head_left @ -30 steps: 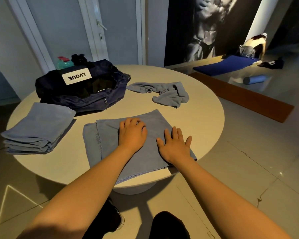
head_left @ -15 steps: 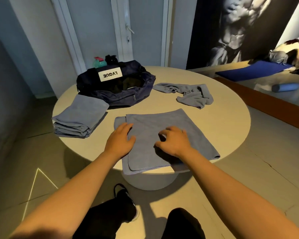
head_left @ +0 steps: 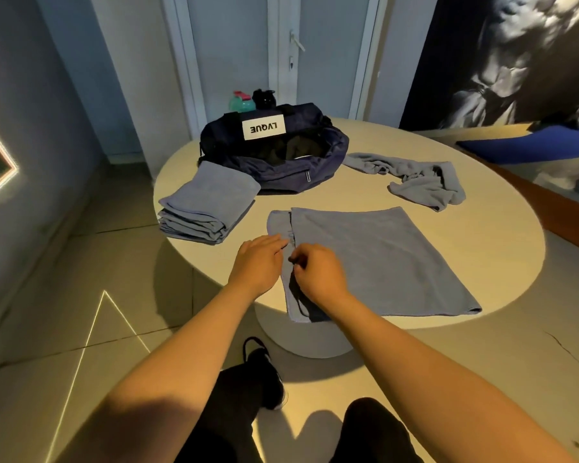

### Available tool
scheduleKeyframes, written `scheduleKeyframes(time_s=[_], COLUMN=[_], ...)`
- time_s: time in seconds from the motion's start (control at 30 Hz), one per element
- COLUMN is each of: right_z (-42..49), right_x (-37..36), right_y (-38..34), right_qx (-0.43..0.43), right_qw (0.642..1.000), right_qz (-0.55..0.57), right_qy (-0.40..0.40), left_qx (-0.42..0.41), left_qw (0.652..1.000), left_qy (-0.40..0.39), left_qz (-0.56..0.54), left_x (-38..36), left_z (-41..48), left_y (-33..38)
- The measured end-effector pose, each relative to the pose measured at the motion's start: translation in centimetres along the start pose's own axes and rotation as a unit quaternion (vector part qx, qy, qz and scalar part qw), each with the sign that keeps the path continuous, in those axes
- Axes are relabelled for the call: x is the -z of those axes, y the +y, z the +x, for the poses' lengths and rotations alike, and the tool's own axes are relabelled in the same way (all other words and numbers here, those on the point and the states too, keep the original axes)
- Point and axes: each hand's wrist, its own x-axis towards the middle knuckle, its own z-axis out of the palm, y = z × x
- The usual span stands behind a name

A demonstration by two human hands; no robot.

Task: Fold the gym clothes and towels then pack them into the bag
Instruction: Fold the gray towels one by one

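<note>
- The half-folded grey towel (head_left: 375, 262) lies flat on the round table (head_left: 448, 182), its near edge at the table's rim; a narrow strip of the lower layer shows along its left side.
- The right hand (head_left: 318, 275) is curled, fingertips pinched on the left edge of the upper layer; the left hand (head_left: 256, 262) rests just beside it, fingers loosely extended onto the lower strip, gripping nothing that I can see.
- The cloth looks soft, light and limp; it should drape and crease readily, so a corner or a hemmed edge is probably the best hold, with two hands apart to keep the fold square.
- The open dark bag (head_left: 274, 158) sits at the far side; a folded stack (head_left: 204, 205) lies to its left, touching it or nearly so; a crumpled towel (head_left: 422, 182) lies to its right, not yet folded.
</note>
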Motion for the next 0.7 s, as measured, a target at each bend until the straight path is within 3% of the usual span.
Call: scheduleKeyframes(time_s=[0.2, 0.33, 0.43, 0.7], right_z=[-0.3, -1.2, -1.8, -3.3], right_x=[1.1, 1.8, 1.4, 1.5], right_y=[-1.0, -1.4, -0.7, -0.3], right_qx=[0.044, 0.058, 0.055, 0.102], right_qw=[0.995, 0.983, 0.985, 0.988], right_qz=[0.072, 0.176, 0.160, 0.116], right_qy=[0.047, 0.005, -0.037, -0.026], left_qx=[0.003, 0.009, 0.013, 0.051], left_qw=[1.000, 0.999, 0.999, 0.993], left_qy=[-0.007, -0.029, -0.036, -0.020], left_qz=[-0.007, -0.012, -0.019, -0.105], left_x=[0.3, 0.8, 1.0, 1.1], left_z=[-0.3, -0.4, -0.4, -0.2], left_y=[0.4, 0.6, 0.9, 1.0])
